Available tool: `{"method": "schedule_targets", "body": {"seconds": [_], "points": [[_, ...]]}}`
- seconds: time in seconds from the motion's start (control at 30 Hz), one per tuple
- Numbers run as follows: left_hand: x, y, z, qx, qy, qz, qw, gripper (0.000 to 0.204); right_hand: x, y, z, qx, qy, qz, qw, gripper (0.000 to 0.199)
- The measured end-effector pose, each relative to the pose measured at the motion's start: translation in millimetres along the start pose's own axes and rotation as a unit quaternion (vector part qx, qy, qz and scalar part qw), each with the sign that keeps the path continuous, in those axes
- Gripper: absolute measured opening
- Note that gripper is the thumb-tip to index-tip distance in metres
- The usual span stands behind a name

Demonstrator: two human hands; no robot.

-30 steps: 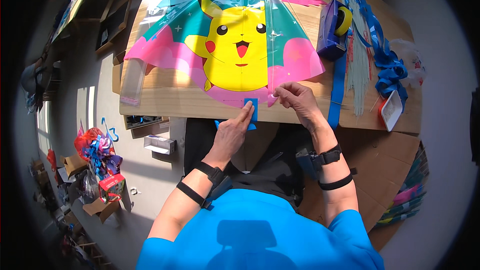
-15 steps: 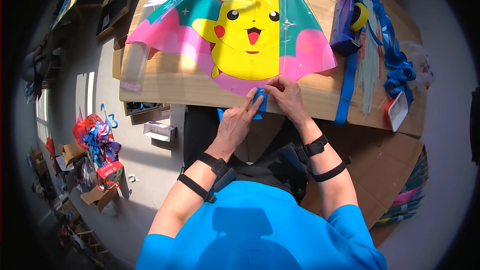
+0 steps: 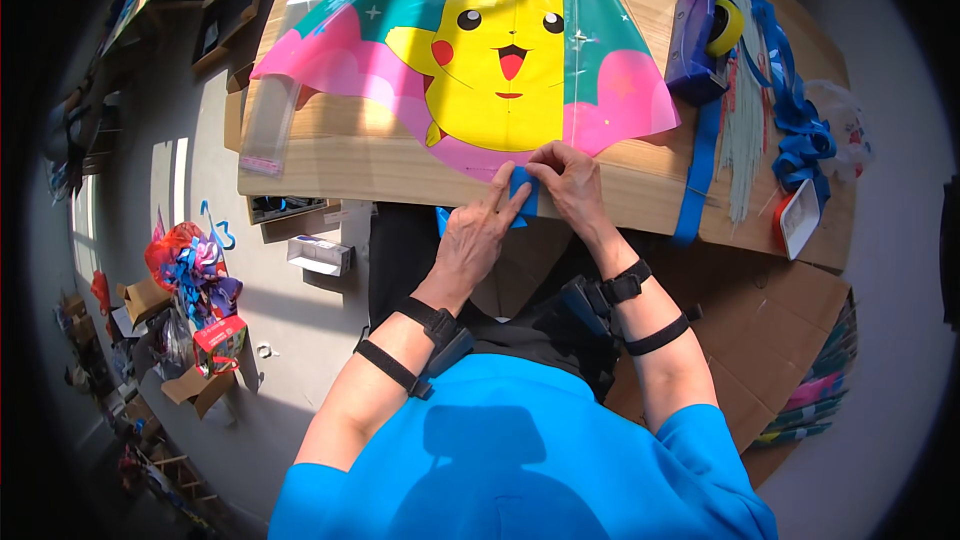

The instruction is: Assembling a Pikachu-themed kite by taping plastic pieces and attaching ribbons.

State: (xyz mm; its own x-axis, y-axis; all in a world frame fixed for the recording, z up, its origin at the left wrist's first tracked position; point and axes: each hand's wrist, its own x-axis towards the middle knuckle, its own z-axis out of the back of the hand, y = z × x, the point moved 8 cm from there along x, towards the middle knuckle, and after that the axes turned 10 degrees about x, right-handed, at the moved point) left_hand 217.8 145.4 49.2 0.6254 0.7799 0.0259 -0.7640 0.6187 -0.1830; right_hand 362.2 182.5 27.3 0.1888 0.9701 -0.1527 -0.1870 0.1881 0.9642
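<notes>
A colourful kite sail [image 3: 500, 60] with a yellow cartoon creature lies flat on the wooden table [image 3: 330, 155]. At its lower tip, by the table's near edge, sits a small blue tail piece [image 3: 522, 195]. My left hand [image 3: 475, 235] presses fingers onto the left side of that blue piece. My right hand [image 3: 570, 180] pinches its upper right part against the kite's pink tip. Both wrists wear black straps.
A blue tape dispenser with a yellow roll [image 3: 705, 35] stands at the right of the kite. Beside it lie blue ribbons [image 3: 790, 120], thin pale rods [image 3: 745, 110] and a small white tray [image 3: 798, 220]. A clear plastic sleeve [image 3: 270, 120] lies at the table's left. Cardboard and scraps litter the floor [image 3: 190, 280].
My hands have drawn together on the blue piece at the kite's tip. The view has shifted so the kite sits lower and nearer.
</notes>
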Motion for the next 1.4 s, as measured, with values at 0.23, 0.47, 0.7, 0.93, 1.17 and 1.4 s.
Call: {"method": "schedule_targets", "body": {"seconds": [0.23,0.47,0.7,0.93,1.17,1.4], "points": [[2,-1,-2,0.019,0.001,-0.007,1.0,0.066,-2,1,-1,-0.011,-0.007,0.001,1.0,0.009],[2,-5,-6,0.038,0.0,-0.028,0.999,0.064,-3,0,-4,-0.017,-0.022,0.014,1.0,0.009],[2,-10,-6,0.116,0.005,-0.054,0.992,0.067,-2,0,-5,-0.024,-0.026,0.034,0.999,0.009],[0,-10,-6,0.087,-0.004,-0.063,0.994,0.07,-2,1,-7,-0.028,-0.028,0.053,0.998,0.009],[0,-9,-8,0.074,0.0,-0.06,0.995,0.07,-9,25,-4,-0.175,-0.071,0.131,0.973,0.009],[3,-12,-8,0.091,0.022,-0.064,0.994,0.068,4,56,28,-0.17,-0.145,0.151,0.963,0.02]]}}
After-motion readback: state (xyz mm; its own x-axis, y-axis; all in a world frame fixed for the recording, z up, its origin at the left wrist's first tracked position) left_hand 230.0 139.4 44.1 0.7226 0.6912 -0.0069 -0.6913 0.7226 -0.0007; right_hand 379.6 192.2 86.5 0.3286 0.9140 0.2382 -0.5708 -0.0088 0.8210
